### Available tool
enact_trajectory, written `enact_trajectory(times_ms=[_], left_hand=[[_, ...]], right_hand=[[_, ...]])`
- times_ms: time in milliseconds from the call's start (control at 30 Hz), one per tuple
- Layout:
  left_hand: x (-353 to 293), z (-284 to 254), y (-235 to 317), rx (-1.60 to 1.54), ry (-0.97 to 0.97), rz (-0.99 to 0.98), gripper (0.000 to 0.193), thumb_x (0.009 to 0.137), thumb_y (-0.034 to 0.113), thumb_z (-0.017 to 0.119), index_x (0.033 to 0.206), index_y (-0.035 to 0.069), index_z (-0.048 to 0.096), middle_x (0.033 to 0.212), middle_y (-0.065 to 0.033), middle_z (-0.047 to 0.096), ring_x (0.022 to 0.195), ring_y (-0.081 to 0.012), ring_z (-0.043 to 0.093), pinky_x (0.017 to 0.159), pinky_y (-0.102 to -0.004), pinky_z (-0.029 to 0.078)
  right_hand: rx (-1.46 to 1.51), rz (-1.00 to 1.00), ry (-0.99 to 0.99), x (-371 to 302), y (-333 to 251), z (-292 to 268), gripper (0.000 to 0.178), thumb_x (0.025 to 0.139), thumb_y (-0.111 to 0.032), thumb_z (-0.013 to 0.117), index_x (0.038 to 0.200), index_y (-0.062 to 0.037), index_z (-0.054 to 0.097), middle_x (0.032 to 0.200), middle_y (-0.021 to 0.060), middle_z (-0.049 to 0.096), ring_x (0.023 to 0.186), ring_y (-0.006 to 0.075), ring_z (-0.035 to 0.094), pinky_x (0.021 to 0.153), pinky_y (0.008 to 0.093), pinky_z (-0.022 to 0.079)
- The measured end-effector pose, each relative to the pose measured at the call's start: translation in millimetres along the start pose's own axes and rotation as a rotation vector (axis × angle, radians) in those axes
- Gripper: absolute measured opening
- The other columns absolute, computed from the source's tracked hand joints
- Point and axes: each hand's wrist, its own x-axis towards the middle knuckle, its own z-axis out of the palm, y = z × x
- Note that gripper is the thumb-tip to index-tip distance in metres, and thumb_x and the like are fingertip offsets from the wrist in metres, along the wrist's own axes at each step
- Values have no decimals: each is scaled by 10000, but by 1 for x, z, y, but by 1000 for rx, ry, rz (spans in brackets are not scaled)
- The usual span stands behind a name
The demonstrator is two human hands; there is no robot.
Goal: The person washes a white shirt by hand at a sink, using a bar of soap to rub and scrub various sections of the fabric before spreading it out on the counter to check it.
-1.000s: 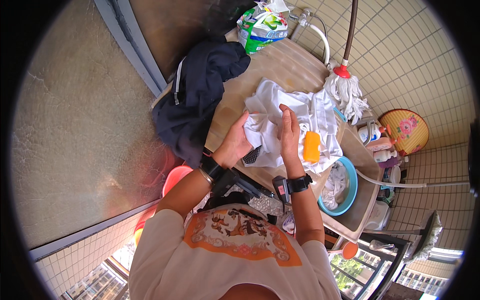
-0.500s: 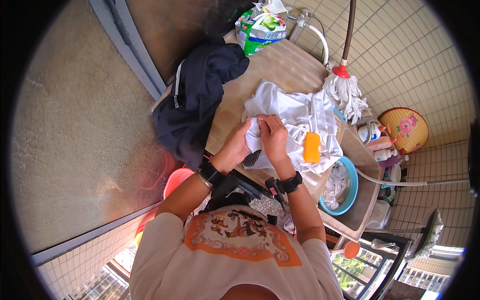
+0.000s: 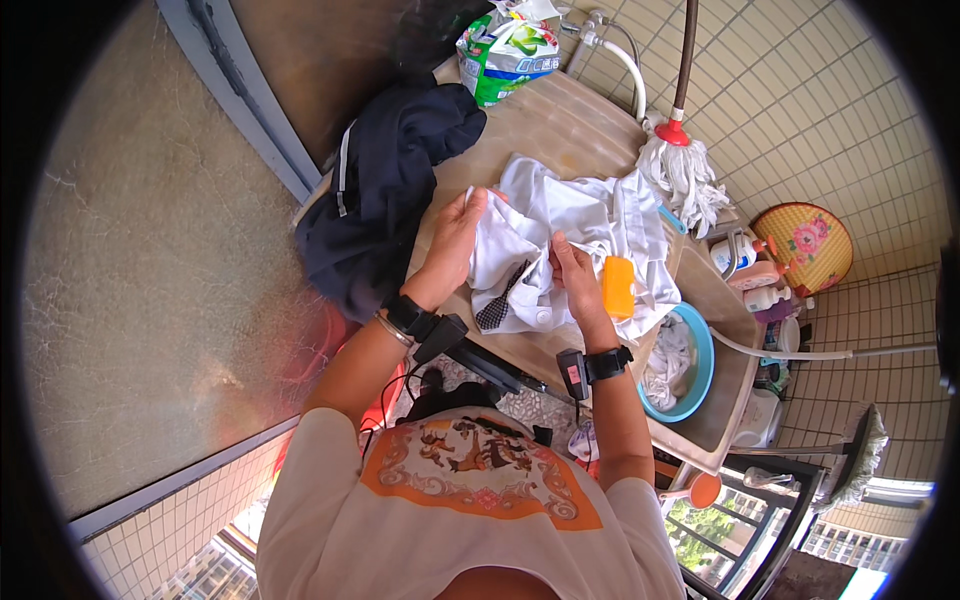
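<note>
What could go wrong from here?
1. The orange bar lies loose on the white garment; as the left hand and right hand grip that garment, a tug could send it sliding.
2. The dark garment drapes over the left edge of the counter, so it might slip off.
3. The white garment's right side lies close to the blue basin; it could trail in.

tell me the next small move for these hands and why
I'd probably let the right hand reach for the orange soap bar: it lies on the white shirt just beyond that hand, seemingly within easy reach, and the left hand grips a raised fold that could steady the cloth.
</note>
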Motion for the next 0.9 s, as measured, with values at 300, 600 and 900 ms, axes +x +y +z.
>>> enact_trajectory(times_ms=[300,600,900], left_hand=[[46,-11,-17,100,96,99,351,1113,361,556,1086,58,732,872,38,650,755,-41,570,690,-227,489],[50,10,-19,113,118,54,277,1103,277,588,1024,69,752,886,61,619,821,-34,499,764,-227,428],[47,-1,-9,-2,10,3,214,1070,175,590,1148,6,695,1021,-6,687,933,-80,606,831,-250,500]], right_hand=[[-265,-301,68,-41,-8,8,58,971,-35,694,981,-11,642,761,-10,627,668,48,569,600,230,437],[-794,-720,113,-50,-15,42,330,921,-249,777,1044,-10,585,834,169,632,744,376,636,695,450,519],[-649,-389,149,-31,4,41,264,893,-133,749,1087,-5,624,721,196,649,632,389,637,585,463,490]])
